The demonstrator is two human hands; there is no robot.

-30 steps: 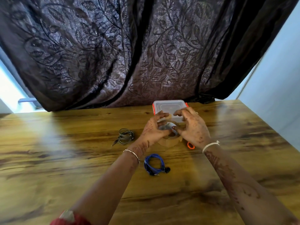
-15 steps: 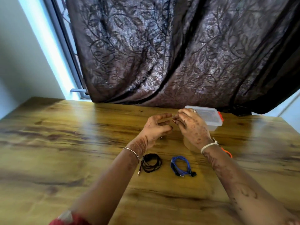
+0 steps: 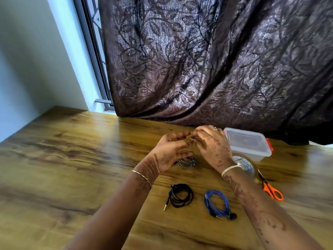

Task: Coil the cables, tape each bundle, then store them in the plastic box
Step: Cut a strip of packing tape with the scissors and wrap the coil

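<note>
Left hand (image 3: 171,150) and right hand (image 3: 213,147) meet fingertip to fingertip just left of the lidded plastic box (image 3: 246,144). The left is half spread and the right curled, and what they're pinching is too blurry to tell. The tape roll (image 3: 246,166) is half hidden behind the right wrist. The grey cable (image 3: 186,162), black cable (image 3: 181,195) and blue cable (image 3: 217,204) lie coiled on the table in front of the box.

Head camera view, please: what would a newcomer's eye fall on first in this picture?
Two henna-patterned hands, the left hand and right hand, meet fingertip to fingertip above the wooden table, mid-picture; whether they pinch anything is too small to tell. Behind hangs a dark leaf-patterned curtain, and near the person lie a black coiled cable and a blue coiled cable side by side.
</note>
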